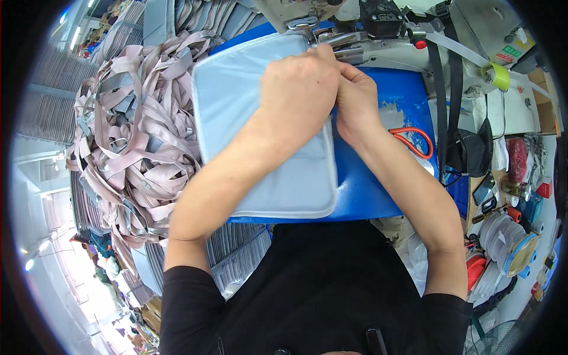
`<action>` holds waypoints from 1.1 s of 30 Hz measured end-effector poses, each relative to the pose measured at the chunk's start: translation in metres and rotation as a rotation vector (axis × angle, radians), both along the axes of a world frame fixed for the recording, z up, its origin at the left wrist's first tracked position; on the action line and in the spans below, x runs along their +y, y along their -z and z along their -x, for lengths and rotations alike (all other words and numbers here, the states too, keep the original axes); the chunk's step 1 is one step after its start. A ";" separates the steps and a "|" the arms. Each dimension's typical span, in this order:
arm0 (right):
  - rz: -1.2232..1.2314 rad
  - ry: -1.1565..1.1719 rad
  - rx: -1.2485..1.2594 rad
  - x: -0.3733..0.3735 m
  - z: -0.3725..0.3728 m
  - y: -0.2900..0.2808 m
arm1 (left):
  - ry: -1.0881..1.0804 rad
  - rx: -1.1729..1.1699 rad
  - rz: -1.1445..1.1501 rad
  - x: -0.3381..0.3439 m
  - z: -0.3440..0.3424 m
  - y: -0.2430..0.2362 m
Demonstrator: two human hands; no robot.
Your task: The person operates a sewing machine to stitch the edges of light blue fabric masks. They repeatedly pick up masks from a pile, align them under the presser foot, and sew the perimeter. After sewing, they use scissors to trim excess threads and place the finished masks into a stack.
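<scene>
A pale blue padded fabric panel (231, 100) with a piped edge lies on the blue work surface (396, 189). My left hand (299, 86) is over the panel's upper right corner, fingers curled, just below the sewing machine's metal foot area (302, 25). My right hand (358, 97) meets it from the right, fingers curled together at that corner. What their fingertips pinch is hidden behind the left hand. Orange-handled scissors (414, 133) lie right of my right wrist.
A tangled heap of pink and grey strips (133, 142) fills the left, with stacked grey panels (50, 109) beyond. The machine arm (390, 56) crosses the top. Black straps (452, 77) hang at the right, beside spools and clutter (497, 236).
</scene>
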State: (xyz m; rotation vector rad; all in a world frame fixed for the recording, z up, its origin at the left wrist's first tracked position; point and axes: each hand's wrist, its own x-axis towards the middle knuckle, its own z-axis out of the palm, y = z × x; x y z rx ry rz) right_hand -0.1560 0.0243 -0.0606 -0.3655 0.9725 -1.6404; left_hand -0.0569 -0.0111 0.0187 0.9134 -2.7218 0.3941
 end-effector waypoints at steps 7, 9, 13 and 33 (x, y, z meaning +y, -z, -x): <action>0.093 0.010 0.544 0.018 0.013 0.014 | -0.047 0.446 -0.363 0.000 -0.014 0.030; 0.081 -0.030 0.819 0.035 0.008 0.006 | -0.001 0.593 -0.623 -0.011 -0.043 0.041; 0.136 -0.048 0.897 0.044 -0.003 0.016 | -0.231 0.665 -0.066 -0.017 -0.120 0.068; 0.197 -0.102 0.163 0.016 0.012 -0.006 | -0.365 1.343 -1.061 0.004 -0.174 0.072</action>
